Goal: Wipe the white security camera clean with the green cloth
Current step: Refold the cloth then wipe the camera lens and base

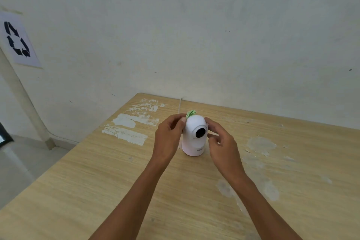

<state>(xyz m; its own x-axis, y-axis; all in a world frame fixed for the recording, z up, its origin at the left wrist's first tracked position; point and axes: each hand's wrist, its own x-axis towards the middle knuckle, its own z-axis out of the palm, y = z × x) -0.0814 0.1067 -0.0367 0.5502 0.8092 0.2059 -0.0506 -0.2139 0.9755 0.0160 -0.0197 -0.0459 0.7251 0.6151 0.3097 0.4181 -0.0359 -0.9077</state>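
Observation:
The white security camera [194, 134] stands upright on the wooden table [97, 181], its dark round lens facing me. My left hand [169, 134] is against its left side and pinches the green cloth [190, 114], of which only a small folded tip shows behind the camera's dome. My right hand [220, 140] rests against the camera's right side, thumb and fingers touching the head and body. Most of the cloth is hidden behind the camera and my left fingers.
The table is a light wood surface with white paint smears [128, 124] at the back left and worn patches [261, 145] on the right. A white cable [179, 105] runs to the wall. A recycling sign [17, 40] hangs on the left wall.

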